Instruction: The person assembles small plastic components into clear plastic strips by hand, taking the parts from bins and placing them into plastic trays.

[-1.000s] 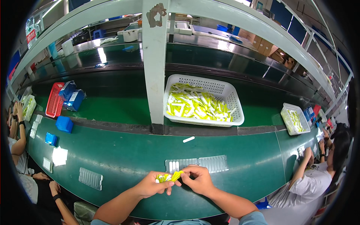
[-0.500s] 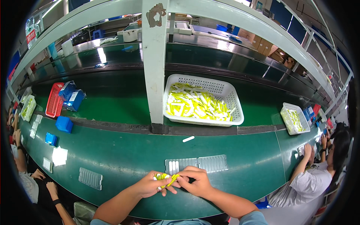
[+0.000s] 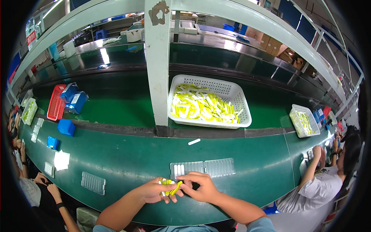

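My left hand (image 3: 152,192) is closed round a bunch of small flat yellow-and-white sticks (image 3: 165,187). From the right, my right hand (image 3: 199,187) meets it, its thumb and fingers on the end of a yellow stick (image 3: 177,188) at the bunch's edge. Just beyond both hands lies a clear plastic tray (image 3: 219,167) with slots, opened out in two halves. A few white sticks (image 3: 179,170) sit side by side in its left half, and my right fingers partly cover that half's near edge.
A single white stick (image 3: 194,142) lies beyond the tray. A white basket (image 3: 248,116) of sticks stands by the upright post (image 3: 158,77). Leftward are another clear tray (image 3: 93,183), blue boxes (image 3: 66,127) and a red basket (image 3: 56,103). A co-worker (image 3: 322,185) sits at right.
My right index finger has straightened and reached left over the bunch. The sticks in my left hand have shifted slightly. The trays and baskets stay in place.
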### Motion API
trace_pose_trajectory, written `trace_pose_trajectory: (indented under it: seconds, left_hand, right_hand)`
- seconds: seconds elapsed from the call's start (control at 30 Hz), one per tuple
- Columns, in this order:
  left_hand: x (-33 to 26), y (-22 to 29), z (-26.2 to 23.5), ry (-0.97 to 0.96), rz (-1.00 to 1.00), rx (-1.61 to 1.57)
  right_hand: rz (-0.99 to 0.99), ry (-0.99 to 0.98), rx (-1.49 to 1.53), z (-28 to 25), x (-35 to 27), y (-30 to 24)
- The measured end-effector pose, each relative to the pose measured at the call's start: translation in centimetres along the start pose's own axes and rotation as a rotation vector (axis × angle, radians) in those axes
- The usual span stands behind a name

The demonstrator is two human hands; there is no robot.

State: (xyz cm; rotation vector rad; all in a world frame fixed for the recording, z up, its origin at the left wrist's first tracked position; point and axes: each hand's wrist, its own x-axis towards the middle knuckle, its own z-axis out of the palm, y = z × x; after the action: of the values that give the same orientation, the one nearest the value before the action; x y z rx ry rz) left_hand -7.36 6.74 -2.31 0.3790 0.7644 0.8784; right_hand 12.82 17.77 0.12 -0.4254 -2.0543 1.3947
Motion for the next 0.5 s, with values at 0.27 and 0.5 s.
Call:
trace_pose_trajectory:
  seconds: [0.27,0.5]
  left_hand:
    - [-0.2,0.2,0.4,0.045,0.115,-0.077]
    - [-0.2,0.3,1.0,0.020,0.082,-0.021]
  right_hand:
    - [0.049,0.078,0.106,0.2,-0.5,1.3]
    - [0.173,0.169,0.204,-0.3,-0.3,1.1]
